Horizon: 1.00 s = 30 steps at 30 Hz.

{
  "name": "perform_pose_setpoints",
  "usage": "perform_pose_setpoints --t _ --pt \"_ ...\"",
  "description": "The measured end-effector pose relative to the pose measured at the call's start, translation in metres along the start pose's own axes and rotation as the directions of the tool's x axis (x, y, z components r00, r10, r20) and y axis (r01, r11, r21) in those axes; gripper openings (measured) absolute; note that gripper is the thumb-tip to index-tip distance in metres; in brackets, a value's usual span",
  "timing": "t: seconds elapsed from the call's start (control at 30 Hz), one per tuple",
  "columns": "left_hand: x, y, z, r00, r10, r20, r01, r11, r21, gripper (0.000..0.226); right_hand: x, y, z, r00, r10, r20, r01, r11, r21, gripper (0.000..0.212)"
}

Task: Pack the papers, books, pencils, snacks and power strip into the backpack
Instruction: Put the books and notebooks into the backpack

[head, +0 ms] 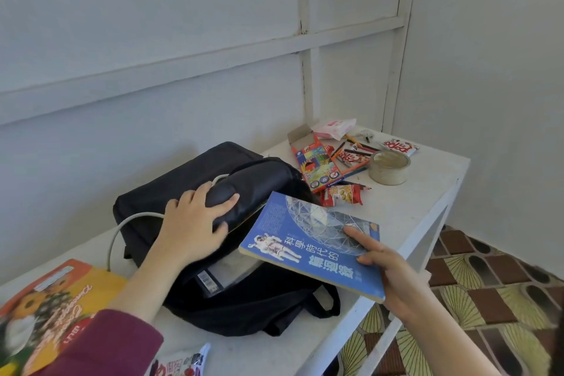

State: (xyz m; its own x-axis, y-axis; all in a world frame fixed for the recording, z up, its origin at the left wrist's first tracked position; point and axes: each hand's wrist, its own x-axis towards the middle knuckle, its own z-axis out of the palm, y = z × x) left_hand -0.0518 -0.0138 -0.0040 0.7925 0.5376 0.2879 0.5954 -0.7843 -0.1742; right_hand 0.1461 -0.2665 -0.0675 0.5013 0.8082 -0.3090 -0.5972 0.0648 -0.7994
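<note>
Blue book point(311, 241) held in right hand point(393, 272), fingers clamped on its near right corner, thumb on cover. Book tilted, long axis running from hand up-left toward backpack point(189, 192); far edge hangs over open mouth, just beside lifted flap. Left hand point(195, 220) grips flap, holding mouth open; white cable point(122, 229) trails out beneath. Likely next: slide book down-left along own axis into opening. Pencil box point(317, 165), snack packet point(345, 195), tape roll point(389, 166) lie beyond on worktop point(433, 189); orange book point(52, 308) near left.
</note>
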Motion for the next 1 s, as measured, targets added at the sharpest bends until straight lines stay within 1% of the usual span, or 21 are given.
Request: perform_pose_setpoints --t 0.07,0.1,0.17,0.23,0.33,0.43,0.57,0.67,0.73,0.8,0.83,0.87,0.9,0.93,0.97,1.0 --pt "-0.008 -0.002 0.006 1.000 0.021 0.019 -0.022 0.999 0.045 0.078 0.001 0.000 0.000 1.000 0.005 0.014 -0.005 1.000 -0.023 0.048" --pt "-0.011 -0.003 0.006 1.000 0.000 0.029 -0.001 0.999 0.034 0.085 0.001 -0.001 0.000 1.000 0.011 0.024 -0.010 0.999 -0.040 0.047" --pt "-0.011 -0.004 -0.002 0.995 -0.072 0.069 0.076 0.996 -0.055 0.081 0.002 -0.002 0.002 0.998 0.032 0.052 -0.028 0.997 -0.074 0.047" --pt "-0.003 -0.009 -0.010 0.995 -0.053 0.088 0.069 0.980 -0.189 0.075 0.004 -0.004 0.005 0.996 0.052 0.077 -0.043 0.993 -0.106 0.048" --pt "0.008 -0.022 -0.025 0.990 -0.013 0.141 0.066 0.924 -0.377 0.075 0.010 -0.009 0.015 0.993 0.050 0.109 -0.033 0.987 -0.155 0.050" --pt "0.016 -0.037 -0.036 0.995 -0.031 0.099 0.077 0.858 -0.508 0.071 0.019 -0.014 0.032 0.992 0.020 0.125 -0.002 0.989 -0.149 0.049" --pt "0.022 -0.043 -0.046 0.999 0.016 0.037 0.007 0.836 -0.549 0.067 0.037 -0.021 0.060 0.994 -0.013 0.105 0.023 0.995 -0.099 0.047" --pt "0.022 -0.043 -0.048 1.000 0.014 0.024 0.002 0.822 -0.569 0.068 0.054 -0.017 0.083 0.998 -0.007 0.060 0.009 0.999 -0.034 0.045" --pt "0.021 -0.041 -0.049 0.999 0.015 0.038 0.009 0.820 -0.572 0.068 0.063 -0.010 0.100 0.999 -0.008 0.052 0.006 0.999 0.039 0.045" --pt "0.020 -0.041 -0.049 0.999 0.019 0.038 0.005 0.828 -0.561 0.070 0.071 -0.003 0.114 0.995 -0.015 0.099 0.002 0.992 0.129 0.048" --pt "0.019 -0.041 -0.048 0.999 0.017 0.034 0.005 0.828 -0.561 0.070 0.073 -0.001 0.119 0.989 -0.009 0.150 -0.009 0.993 0.118 0.051" --pt "0.019 -0.042 -0.048 0.999 0.011 0.032 0.009 0.824 -0.567 0.071 0.074 0.001 0.123 0.978 0.012 0.208 -0.020 0.999 0.037 0.053" --pt "0.018 -0.042 -0.048 0.999 0.003 0.035 0.018 0.818 -0.574 0.071 0.075 0.003 0.126 0.965 0.041 0.259 -0.013 0.994 -0.108 0.056" --pt "0.018 -0.043 -0.047 0.999 -0.003 0.040 0.025 0.818 -0.575 0.071 0.075 0.006 0.127 0.956 0.062 0.288 0.017 0.965 -0.263 0.059" --pt "0.017 -0.044 -0.046 0.999 -0.009 0.043 0.032 0.821 -0.570 0.071 0.074 0.010 0.127 0.956 0.057 0.289 0.057 0.926 -0.372 0.060" --pt "0.016 -0.044 -0.045 0.999 -0.016 0.044 0.038 0.824 -0.565 0.070 0.072 0.015 0.128 0.966 0.018 0.259 0.096 0.902 -0.421 0.058"
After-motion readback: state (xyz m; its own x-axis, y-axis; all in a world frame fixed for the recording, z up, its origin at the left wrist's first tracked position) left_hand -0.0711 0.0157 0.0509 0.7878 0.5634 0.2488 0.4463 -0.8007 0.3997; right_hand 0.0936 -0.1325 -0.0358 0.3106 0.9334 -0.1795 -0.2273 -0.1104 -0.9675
